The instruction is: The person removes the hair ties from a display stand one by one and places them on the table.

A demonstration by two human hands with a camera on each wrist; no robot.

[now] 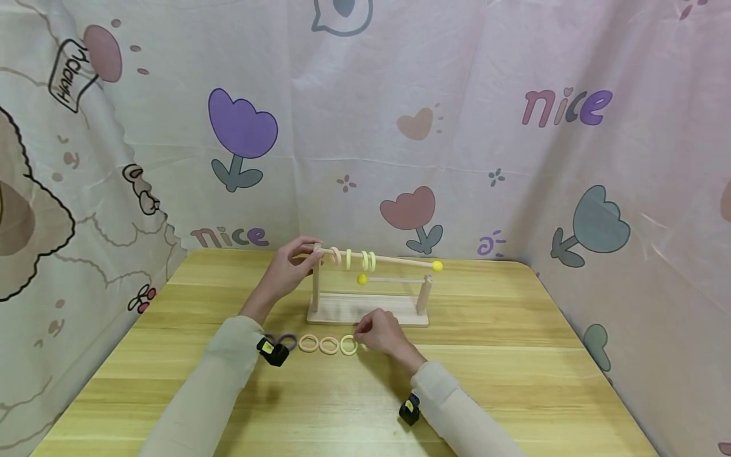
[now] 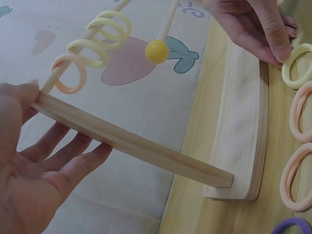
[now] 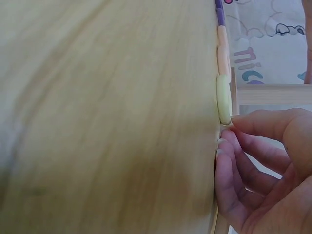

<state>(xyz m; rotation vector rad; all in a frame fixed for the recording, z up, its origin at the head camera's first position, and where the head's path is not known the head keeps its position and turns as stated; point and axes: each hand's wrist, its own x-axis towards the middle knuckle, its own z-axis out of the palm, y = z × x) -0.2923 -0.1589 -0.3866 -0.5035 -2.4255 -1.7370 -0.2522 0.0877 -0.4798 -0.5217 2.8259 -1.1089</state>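
Observation:
A wooden stand has a flat base (image 1: pixel 342 309) and two posts. My left hand (image 1: pixel 288 270) grips the top of its left post (image 2: pixel 131 141), thumb at the top end and fingers beneath. From that post a rod (image 1: pixel 400 261) runs right to a yellow ball (image 1: pixel 437 266), carrying a peach ring (image 2: pixel 82 77) and three pale yellow rings. In front of the base, my right hand (image 1: pixel 381 331) pinches the edge of a pale yellow ring (image 3: pixel 223 100) between thumb and fingertip. This ring ends a row on the table, right of two peach rings (image 2: pixel 294 117).
Purple rings (image 1: pixel 294 338) continue the row at left, partly behind the left wrist's black camera (image 1: pixel 274 352). A lower rod (image 1: pixel 394 280) with a yellow ball end reaches left from the right post (image 1: pixel 424 297). Patterned cloth (image 1: pixel 342 127) hangs behind the wooden table (image 1: pixel 514 355).

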